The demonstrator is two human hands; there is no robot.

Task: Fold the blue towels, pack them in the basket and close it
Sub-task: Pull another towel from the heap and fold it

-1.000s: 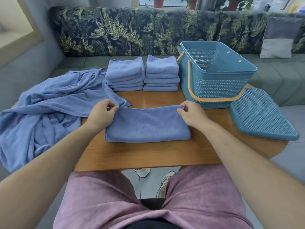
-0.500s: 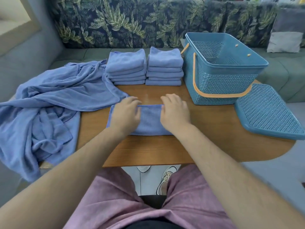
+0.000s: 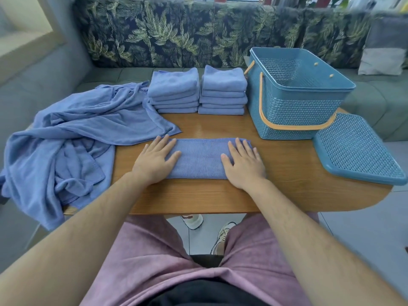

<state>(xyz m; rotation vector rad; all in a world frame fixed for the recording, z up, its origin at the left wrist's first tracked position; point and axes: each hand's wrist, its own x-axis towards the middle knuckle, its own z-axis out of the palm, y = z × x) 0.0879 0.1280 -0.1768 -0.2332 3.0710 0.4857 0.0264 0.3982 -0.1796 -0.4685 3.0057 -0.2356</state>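
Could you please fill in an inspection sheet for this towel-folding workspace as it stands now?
Surface: wooden table, bare wood showing around the work.
Job's things: half-folded towel flat near the front edge; two stacks of folded towels at the back; heap of unfolded towels draped over the left end; basket open, no towel seen inside; lid off, lying on the table's right end.
Clutter: nothing seen.
Grippers: left hand and right hand flat, fingers straight, pressing the towel's ends.
Cables: nothing seen.
Surroundings: leaf-print sofa behind, grey cushion at right.
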